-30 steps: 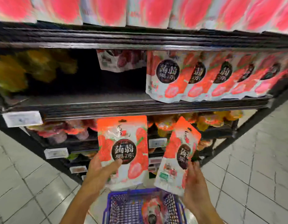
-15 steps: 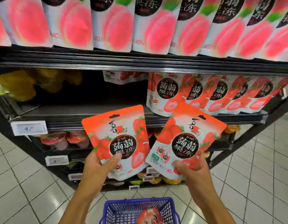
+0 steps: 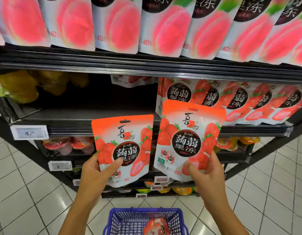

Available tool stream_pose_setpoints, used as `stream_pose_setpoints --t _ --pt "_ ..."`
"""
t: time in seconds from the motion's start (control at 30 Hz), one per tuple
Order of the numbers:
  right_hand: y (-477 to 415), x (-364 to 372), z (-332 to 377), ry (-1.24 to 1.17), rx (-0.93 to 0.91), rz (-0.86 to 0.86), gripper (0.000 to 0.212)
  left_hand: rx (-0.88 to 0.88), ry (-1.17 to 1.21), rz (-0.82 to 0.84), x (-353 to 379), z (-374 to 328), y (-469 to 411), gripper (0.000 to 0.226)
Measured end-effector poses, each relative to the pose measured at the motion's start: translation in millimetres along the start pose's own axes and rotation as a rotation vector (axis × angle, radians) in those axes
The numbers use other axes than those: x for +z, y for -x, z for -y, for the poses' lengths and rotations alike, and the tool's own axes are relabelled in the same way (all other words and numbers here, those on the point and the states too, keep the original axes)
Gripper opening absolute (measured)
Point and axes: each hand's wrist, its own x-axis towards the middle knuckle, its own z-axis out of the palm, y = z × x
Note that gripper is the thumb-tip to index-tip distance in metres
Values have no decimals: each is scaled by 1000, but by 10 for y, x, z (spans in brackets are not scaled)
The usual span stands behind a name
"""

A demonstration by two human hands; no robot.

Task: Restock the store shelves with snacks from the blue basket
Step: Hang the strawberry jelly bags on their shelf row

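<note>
1. Gripping a strawberry pouch (image 3: 123, 150) low down, the left hand (image 3: 96, 173) holds it upright before the middle shelf (image 3: 79, 116).
2. The right hand (image 3: 206, 170) pinches a second pouch (image 3: 189, 138) slightly higher before that shelf.
3. The blue basket (image 3: 143, 209) lies below it.

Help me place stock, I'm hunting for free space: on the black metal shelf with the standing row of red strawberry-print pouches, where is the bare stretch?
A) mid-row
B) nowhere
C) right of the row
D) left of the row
D: the black metal shelf shows bare board left of the row of red strawberry-print pouches, before the blurred yellow packs.
</note>
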Motion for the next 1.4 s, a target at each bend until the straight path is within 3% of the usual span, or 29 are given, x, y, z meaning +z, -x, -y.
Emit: stream_pose_setpoints --t 0.17,0.5,0.67,1.0,1.23,1.4 --pt "-143 246 84 113 -102 -16 34 -34 -14 -21 -225 18 -100 20" --pt "-617 850 365 73 -153 -29 20 -35 -18 -10 -582 4 -286 26" --pt "-852 1088 339 61 -193 -47 24 -26 -30 27 -651 -7 -353 24" --pt "-867 1011 243 336 -121 49 39 -26 -42 53 -760 36 -395 26" --pt "-777 935 225 832 -173 -246 14 -40 -31 69 -713 -5 -370 31" --pt "-844 1043 206 881 -159 -335 15 -55 -28 72 -696 -2 -358 30"
